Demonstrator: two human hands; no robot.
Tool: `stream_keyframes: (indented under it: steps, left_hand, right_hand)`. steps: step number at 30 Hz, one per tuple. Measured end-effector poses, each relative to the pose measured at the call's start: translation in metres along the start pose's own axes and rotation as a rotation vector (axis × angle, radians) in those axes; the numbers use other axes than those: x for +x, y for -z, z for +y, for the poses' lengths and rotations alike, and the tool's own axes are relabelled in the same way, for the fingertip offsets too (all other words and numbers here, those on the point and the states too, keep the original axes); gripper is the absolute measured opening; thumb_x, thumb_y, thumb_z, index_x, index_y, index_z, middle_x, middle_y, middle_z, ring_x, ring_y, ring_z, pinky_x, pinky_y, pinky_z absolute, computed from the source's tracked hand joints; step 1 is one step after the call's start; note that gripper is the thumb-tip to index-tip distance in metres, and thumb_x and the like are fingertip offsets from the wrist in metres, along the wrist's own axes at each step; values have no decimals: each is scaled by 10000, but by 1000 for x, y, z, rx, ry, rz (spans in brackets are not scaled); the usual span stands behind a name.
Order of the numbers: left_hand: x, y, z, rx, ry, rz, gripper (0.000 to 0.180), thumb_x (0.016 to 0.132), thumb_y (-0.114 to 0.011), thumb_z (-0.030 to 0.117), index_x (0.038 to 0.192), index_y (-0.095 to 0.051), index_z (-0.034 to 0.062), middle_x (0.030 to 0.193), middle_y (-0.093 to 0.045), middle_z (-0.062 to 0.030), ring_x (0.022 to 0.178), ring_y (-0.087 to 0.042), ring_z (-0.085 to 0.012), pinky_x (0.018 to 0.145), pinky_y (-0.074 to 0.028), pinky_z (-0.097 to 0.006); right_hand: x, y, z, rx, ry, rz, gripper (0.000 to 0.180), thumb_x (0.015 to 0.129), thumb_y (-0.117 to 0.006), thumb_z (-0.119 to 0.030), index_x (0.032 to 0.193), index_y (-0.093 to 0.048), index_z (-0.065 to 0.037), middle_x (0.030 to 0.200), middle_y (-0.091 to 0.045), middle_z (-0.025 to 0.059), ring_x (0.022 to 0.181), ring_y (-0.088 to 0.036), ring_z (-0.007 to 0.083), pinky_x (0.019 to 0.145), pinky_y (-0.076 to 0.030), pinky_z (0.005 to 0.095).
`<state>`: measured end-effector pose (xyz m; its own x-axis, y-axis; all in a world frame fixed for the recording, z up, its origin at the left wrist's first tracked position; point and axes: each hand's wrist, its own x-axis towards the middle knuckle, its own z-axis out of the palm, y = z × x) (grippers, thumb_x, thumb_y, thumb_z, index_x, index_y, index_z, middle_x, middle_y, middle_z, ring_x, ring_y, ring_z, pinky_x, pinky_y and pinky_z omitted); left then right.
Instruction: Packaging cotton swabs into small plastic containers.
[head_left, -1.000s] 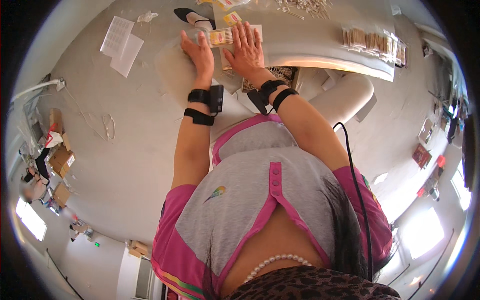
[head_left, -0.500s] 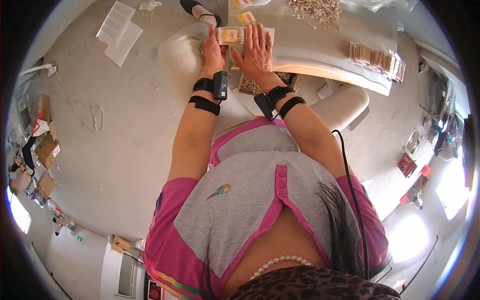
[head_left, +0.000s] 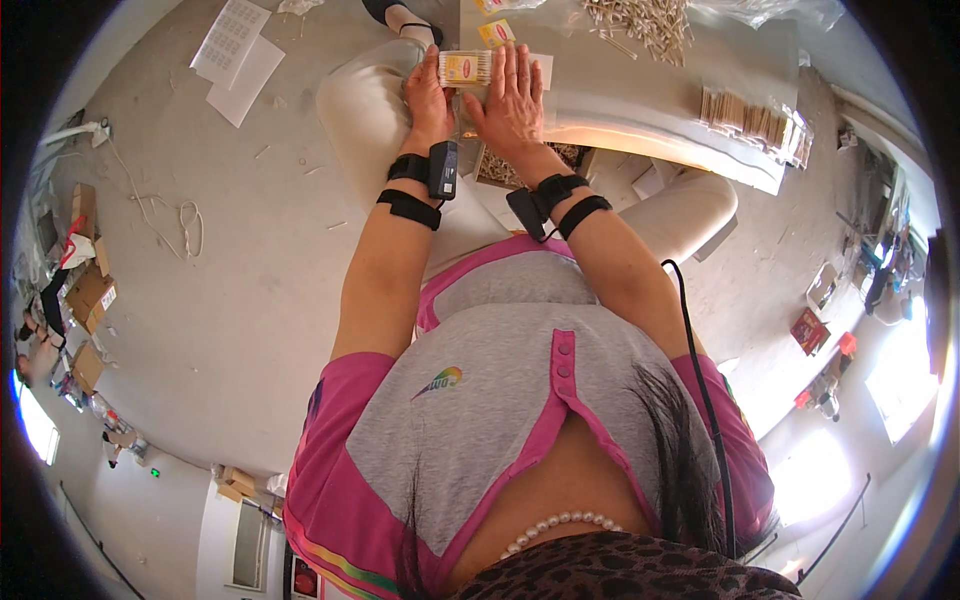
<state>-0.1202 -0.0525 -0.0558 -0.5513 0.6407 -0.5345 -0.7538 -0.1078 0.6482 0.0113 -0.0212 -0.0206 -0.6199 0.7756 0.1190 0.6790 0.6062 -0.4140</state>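
While left hand point(head_left: 428, 98) and right hand point(head_left: 512, 98) lie flat-fingered on packet stack point(head_left: 466, 68), white table point(head_left: 640, 95) overhangs grey concrete floor point(head_left: 240, 290).

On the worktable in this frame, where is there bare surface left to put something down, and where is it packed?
Bare tabletop lies between the right hand and the bundled sticks in clear bags, below the loose stick pile. It is crowded at the near-left edge, where both hands press a yellow-labelled packet, the left hand at its side.

Yellow-red packet point(head_left: 466, 67); black wrist straps point(head_left: 410, 207); grey-pink shirt point(head_left: 520, 400).
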Motion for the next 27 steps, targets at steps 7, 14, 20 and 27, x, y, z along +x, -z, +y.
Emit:
stream_keyframes:
  steps: [7,14,20,27]
  left_hand:
    - [5,7,-4,-3,-59,10,274,981,-691,333,924,-653,67,888,-700,-23,777,-679,-138,704,-552,-285]
    - [1,-4,1,88,-61,46,276,992,-674,323,919,-649,58,887,-704,-35,770,-675,-142,695,-543,-291]
    - [-3,-1,9,106,-62,93,268,991,-671,340,930,-645,81,892,-695,-15,780,-673,-131,711,-548,-295]
    - [-2,-1,10,148,-10,77,258,991,-666,355,973,-643,99,921,-693,-1,798,-673,-130,709,-549,-305]
  right_hand:
    - [4,-8,-9,63,13,38,883,942,-579,-468,1563,-217,43,1636,-205,253,1534,-150,416,1241,-106,526]
    - [6,-9,-9,225,-28,93,879,931,-584,-472,1569,-230,18,1637,-205,251,1535,-178,381,1240,-110,529]
    - [-7,21,21,-46,-13,2,881,949,-535,-582,1557,-294,9,1648,-246,154,1548,-174,270,1245,-69,535]
    - [-3,19,21,-154,25,-65,904,927,-528,-643,1547,-341,-12,1650,-266,97,1548,-179,213,1246,-42,546]
